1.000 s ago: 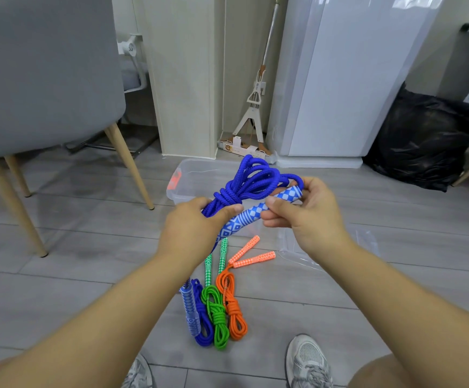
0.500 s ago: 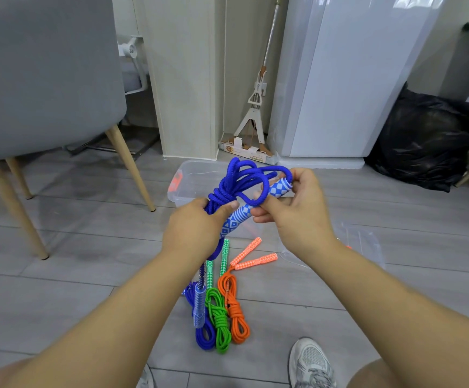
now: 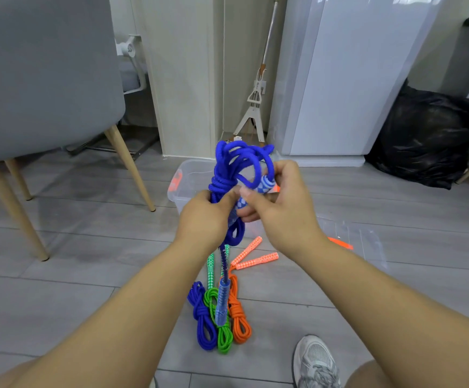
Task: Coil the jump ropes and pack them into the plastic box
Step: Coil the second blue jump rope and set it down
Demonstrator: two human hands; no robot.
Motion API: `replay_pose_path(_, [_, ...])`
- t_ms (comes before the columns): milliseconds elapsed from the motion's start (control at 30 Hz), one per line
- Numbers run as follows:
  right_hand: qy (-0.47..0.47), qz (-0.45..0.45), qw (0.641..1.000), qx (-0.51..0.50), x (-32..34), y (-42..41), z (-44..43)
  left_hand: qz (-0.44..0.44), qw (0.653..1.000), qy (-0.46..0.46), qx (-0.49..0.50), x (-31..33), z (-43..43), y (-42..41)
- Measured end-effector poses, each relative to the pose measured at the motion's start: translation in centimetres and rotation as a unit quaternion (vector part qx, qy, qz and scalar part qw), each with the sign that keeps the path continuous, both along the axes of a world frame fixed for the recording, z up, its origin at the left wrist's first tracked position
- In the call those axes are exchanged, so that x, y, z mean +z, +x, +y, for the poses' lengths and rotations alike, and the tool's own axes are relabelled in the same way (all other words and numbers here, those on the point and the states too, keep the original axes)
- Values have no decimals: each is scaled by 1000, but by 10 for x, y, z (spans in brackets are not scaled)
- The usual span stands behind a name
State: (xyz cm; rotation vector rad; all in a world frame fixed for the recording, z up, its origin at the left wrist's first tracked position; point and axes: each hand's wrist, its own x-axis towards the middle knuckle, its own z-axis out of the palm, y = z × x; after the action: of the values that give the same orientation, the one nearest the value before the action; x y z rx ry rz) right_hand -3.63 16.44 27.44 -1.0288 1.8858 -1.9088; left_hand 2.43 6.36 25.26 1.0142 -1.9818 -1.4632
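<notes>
1. Head view: both hands are raised in front of me, above the floor (image 3: 73,275), working the blue rope (image 3: 236,163).
2. Left hand (image 3: 208,217): fingers curled tight round the waist of the bundle. Loops stand up above the fist. A tail hangs below it, with the second handle (image 3: 222,301) dangling.
3. Right hand (image 3: 281,203): thumb and fingers pinch the checked handle (image 3: 264,186), whose tip sits against the top loops.
4. Step, as I judge it: locking off this coil by feeding the handle through a loop.
5. Done already, near my shoe (image 3: 316,362): blue coil (image 3: 202,317), green coil (image 3: 223,334) and orange coil (image 3: 239,320), side by side and touching.
6. Box (image 3: 188,177): open on the floor just beyond my hands. No rope shows in the part I can see. Lid (image 3: 362,242) lies to the right.
7. Next calls for a firm left grip so the loops don't spring loose. The handle then gets pulled snug and the dangling end gathered in. After that, all four coils go into the box.
</notes>
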Motion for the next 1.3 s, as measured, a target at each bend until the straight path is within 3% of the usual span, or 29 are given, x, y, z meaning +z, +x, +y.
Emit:
replay_pose_path(233, [41,72,996,-30,5,-22,10,-33,995,-35,-90,-1,-2,14])
replay_pose_path(367, [35,8,998,43,5,-29,20,-28,990,-18,-135,-2,0,21])
replay_pose_path(600, [21,11,998,50,6,-28,24,30,979,-39,-200,2,4,27])
replay_pose_path(1100, [76,-27,992,100,12,-34,34,46,968,1,-245,8,-2,39])
replay_pose_path(1300, [173,46,980,83,3,-29,30,75,971,11,-229,11,-3,38])
